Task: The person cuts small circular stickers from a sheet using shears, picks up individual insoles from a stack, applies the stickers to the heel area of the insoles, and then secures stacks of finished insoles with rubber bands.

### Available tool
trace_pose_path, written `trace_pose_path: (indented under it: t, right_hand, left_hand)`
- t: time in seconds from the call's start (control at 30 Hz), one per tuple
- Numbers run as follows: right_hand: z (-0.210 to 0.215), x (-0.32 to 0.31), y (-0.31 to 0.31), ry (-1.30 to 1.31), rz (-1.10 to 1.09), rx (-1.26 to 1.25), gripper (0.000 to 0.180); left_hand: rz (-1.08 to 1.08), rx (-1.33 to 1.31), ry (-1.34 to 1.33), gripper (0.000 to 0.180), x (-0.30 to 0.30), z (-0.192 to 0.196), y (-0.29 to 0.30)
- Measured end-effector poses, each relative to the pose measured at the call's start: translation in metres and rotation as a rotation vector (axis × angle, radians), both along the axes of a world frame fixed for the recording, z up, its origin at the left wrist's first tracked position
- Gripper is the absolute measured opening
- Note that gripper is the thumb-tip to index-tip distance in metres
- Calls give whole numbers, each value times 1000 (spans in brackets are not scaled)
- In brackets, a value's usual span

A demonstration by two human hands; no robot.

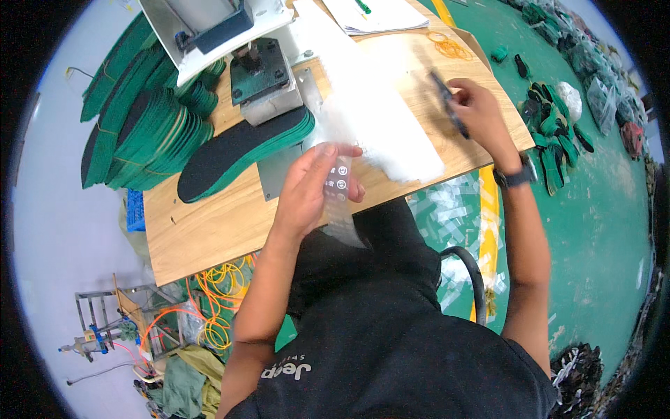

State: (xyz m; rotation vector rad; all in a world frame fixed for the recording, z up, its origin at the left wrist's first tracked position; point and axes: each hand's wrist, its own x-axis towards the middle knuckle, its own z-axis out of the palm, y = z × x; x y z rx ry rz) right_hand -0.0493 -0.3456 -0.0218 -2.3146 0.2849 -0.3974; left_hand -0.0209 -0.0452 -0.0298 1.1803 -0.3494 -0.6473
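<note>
My left hand is closed, pinching a translucent strip printed with small white marks, which hangs down past the table's front edge. Over the right part of the table, my right hand grips a dark, slim pen-like tool; motion blur hides its exact kind. Left of my left hand lies a small stack of insoles, black on top with green edges. Its far end rests against the metal block of a press. A white sheet spreads across the table between my hands.
Tied bundles of green insoles stand at the table's left. Yellow rubber bands and a paper pad lie at the back. More insoles and bags are on the green floor, right. Orange hoses coil below left.
</note>
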Motion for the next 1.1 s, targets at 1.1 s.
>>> trace_pose_path:
  t: [1.1]
  right_hand:
    - [-29, -174, 126, 235, 239, 1132, 82]
  left_hand:
    - [-8, 16, 67, 19, -13, -14, 38]
